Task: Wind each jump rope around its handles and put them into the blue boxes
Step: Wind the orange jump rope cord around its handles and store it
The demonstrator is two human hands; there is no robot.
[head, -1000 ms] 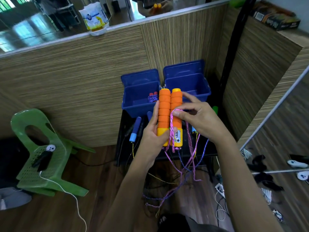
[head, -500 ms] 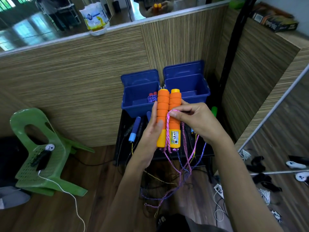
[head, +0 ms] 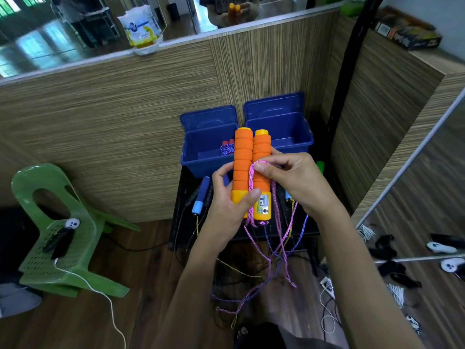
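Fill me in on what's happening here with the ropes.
A person is winding a jump rope. The left hand grips the two orange handles side by side, while the right hand pinches a loop of pink rope against them. Most of the rope hangs loose. One wound rope lies in the left blue box.

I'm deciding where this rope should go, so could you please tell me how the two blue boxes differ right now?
The left blue box already holds a wound rope with red handles, whereas nothing shows in the visible part of the right blue box. The left blue box sits slightly nearer the person, while the right blue box stands a little farther back. The orange handles partly hide both boxes. Both are open, with lids upright against the wall.
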